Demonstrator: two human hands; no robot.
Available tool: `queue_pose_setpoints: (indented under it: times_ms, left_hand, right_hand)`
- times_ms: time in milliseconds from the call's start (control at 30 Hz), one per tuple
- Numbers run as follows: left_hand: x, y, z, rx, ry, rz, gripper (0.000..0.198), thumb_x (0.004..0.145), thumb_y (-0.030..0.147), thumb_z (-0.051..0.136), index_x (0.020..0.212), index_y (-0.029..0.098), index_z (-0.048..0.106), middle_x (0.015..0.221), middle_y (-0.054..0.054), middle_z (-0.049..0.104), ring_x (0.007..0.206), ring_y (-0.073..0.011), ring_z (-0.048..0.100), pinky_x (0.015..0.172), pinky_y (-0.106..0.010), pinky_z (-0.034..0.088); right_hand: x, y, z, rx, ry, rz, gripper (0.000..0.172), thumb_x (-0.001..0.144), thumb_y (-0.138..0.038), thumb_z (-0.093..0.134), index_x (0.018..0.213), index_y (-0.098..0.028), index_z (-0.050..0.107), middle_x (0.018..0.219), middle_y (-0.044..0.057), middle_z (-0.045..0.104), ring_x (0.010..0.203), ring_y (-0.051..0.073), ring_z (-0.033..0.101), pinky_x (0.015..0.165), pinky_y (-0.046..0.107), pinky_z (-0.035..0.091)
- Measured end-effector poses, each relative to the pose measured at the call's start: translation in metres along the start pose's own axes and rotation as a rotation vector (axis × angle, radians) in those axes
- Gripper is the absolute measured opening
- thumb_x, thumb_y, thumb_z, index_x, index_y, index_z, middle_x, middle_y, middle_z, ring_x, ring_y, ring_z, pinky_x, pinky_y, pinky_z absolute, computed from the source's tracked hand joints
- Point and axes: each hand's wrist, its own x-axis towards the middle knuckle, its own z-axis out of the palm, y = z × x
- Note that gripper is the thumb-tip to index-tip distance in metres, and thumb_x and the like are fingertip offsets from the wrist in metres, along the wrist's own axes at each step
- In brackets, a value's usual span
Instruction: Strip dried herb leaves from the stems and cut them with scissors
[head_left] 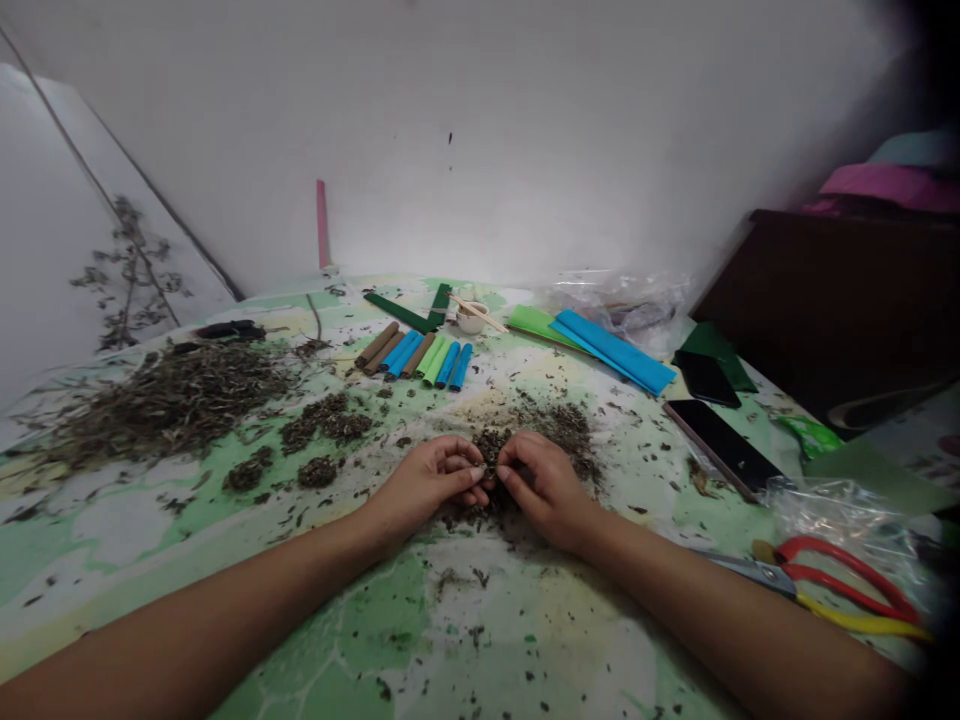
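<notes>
Lying under left grip (442, 472), right grip (545, 485) — dark leaf crumbs (576, 437), some between

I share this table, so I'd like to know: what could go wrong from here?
The scissors lie close by the right forearm, so a sideways shift might bump them. The crumbled plant bits around the left hand and right hand are loose and could scatter over the cloth. The stick across the small cup might get knocked off.
</notes>
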Motion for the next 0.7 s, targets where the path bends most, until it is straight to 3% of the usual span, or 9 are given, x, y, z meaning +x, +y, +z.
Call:
queue_pose_setpoints:
  times_ms: [233,500,700]
  left_hand:
    - [0.0005,0.0013,0.0009,0.003,0.011,-0.009,0.024,0.07,0.025,0.068,0.087,0.013,0.057,0.069,-0.002,0.067,0.056,-0.0097,0.061,0.054,-0.02,0.044]
    - [0.0003,0.0004,0.0,0.011,-0.005,0.015,0.023,0.07,0.027,0.068,0.083,0.014,0.055,0.058,0.001,0.063,0.053,-0.0097,0.059,0.053,-0.021,0.042]
    - [0.0003,0.0005,0.001,-0.019,0.006,0.001,0.023,0.068,0.025,0.069,0.082,0.015,0.053,0.064,0.0,0.064,0.056,-0.0101,0.061,0.054,-0.021,0.043]
  right_hand:
    - [0.0016,0.0026,0.0002,-0.023,0.002,0.081,0.012,0.086,-0.016,0.044,0.076,-0.018,0.051,0.074,0.002,0.053,0.073,0.016,0.048,0.066,0.029,0.037]
    - [0.0007,0.0002,0.0014,0.004,-0.049,-0.064,0.004,0.083,-0.018,0.05,0.081,-0.019,0.054,0.074,0.003,0.056,0.074,0.017,0.05,0.068,0.031,0.039]
    - [0.0009,0.0008,0.0011,0.019,-0.016,-0.048,0.01,0.084,-0.015,0.047,0.077,-0.019,0.053,0.073,0.003,0.056,0.072,0.017,0.049,0.067,0.03,0.038]
